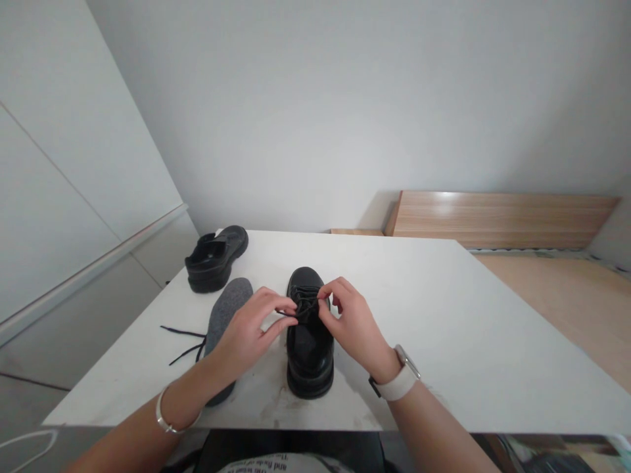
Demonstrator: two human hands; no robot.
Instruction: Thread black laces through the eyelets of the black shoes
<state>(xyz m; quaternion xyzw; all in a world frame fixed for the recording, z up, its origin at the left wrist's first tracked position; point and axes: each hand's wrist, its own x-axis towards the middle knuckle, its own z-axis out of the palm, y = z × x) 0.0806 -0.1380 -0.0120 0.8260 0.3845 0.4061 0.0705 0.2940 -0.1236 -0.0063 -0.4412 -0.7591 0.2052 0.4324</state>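
Observation:
A black lace-up shoe stands upright on the white table, its toe pointing away from me and its heel towards me. Over its lacing, my left hand pinches a black shoelace between thumb and fingers on the left side. My right hand pinches lace at the right edge of the lacing. Beside my left forearm lies a grey insole, partly covered by the arm. Another black shoelace lies loose at its left.
A second black shoe rests at the table's far left corner, near the white cabinet. The white table extends to the right. Beyond it is a bed with a wooden headboard. A grey wall stands behind.

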